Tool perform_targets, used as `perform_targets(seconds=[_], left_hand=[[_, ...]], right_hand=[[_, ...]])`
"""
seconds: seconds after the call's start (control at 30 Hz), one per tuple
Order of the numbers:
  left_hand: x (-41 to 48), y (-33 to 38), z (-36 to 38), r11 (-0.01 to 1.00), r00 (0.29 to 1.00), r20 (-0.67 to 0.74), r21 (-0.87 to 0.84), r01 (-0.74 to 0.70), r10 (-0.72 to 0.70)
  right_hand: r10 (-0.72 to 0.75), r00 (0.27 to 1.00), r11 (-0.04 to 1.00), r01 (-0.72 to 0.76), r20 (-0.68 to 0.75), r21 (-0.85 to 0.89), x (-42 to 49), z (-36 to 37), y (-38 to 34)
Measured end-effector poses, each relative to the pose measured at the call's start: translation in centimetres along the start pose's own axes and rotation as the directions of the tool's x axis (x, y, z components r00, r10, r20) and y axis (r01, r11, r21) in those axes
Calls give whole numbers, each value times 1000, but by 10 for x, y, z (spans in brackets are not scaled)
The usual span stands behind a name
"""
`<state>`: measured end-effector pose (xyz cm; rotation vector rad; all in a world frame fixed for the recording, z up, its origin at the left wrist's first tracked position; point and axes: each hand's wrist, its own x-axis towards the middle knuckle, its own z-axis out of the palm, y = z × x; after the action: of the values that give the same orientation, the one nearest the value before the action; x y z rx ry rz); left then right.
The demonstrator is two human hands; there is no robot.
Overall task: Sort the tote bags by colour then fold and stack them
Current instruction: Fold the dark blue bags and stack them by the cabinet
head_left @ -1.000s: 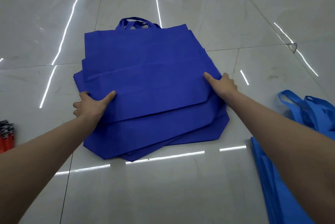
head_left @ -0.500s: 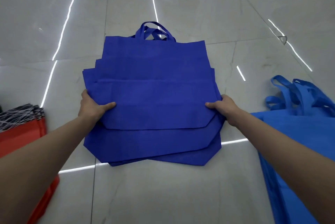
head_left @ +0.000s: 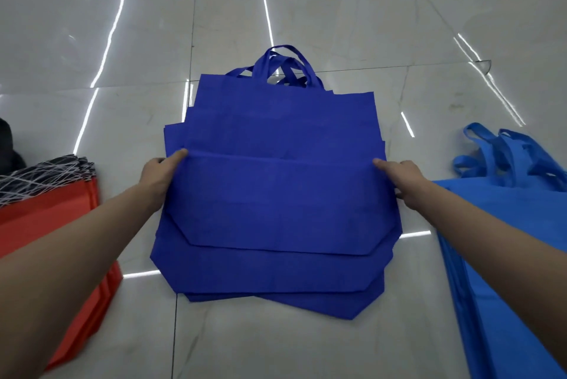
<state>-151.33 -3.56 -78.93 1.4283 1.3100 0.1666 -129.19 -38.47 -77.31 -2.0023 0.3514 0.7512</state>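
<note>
1. We are looking down at a pile of dark blue totes (head_left: 276,210) lying flat on the tiled floor (head_left: 306,10), between the two forearms; their handles (head_left: 285,69) are bunching at the far end; every bag is lying pressed flat, so we are not seeing inside any of them.
2. The left hand (head_left: 159,174) is pinching the left edge of the top tote, thumb lying on the cloth and the other fingers tucking out of sight beneath it; the right hand (head_left: 399,177) is pinching the right edge the same way, one digit on top and the rest curling under.
3. Red bags (head_left: 46,225) are lying at the left, running off the frame and partly under the left forearm; a black-and-white patterned band (head_left: 40,176) is showing at their far end, and we cannot tell whether it belongs to them; light blue totes (head_left: 506,225) are lying at the right, cut off by the frame and crossed by the right forearm.
4. We are counting two hands and three colour piles; the dark blue pile is showing at least three stepped near edges, its full number staying unclear; the red and light blue layers are too tight to count.
</note>
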Motion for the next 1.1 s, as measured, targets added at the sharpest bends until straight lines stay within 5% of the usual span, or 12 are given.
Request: perform_targets(seconds=[0.1,0.23,0.3,0.37,0.43,0.5,0.6,0.67,0.83,0.97,1.1], left_hand=[[12,16,15,997,998,53,-79,-11,15],[24,33,22,961,927,283,56,-272,246],[28,32,21,924,896,348,163,-346,274],[24,28,21,864,927,223,347,-366,303],[4,20,19,675,858,149,557,-483,491],[-30,1,16,346,671,418,621,-703,613],[-74,-48,11,-176,357,822,471,-865,444],[-80,-74,7,-374,298,884,429,-822,360],[-70,-74,-2,-349,457,842,536,-769,287],[-63,-56,-12,-435,414,885,465,-771,211],[-65,-64,-16,-337,429,848,521,-784,312]], right_hand=[[-8,1000,999,8,-7,45,10,17,-3],[-191,982,980,191,15,-55,10,30,-7],[-195,981,948,187,-4,-257,8,29,-8],[-363,928,744,232,-87,-626,3,32,-5],[-671,741,464,433,13,-773,-20,43,-3],[-783,556,194,645,280,-739,-47,60,7],[-617,419,-161,762,667,-627,-85,83,47],[-420,455,-318,737,785,-597,-98,91,71],[-241,537,-355,727,809,-588,-96,91,86],[-199,525,-369,742,828,-559,-92,82,71],[-272,466,-288,795,842,-533,-90,84,40]])
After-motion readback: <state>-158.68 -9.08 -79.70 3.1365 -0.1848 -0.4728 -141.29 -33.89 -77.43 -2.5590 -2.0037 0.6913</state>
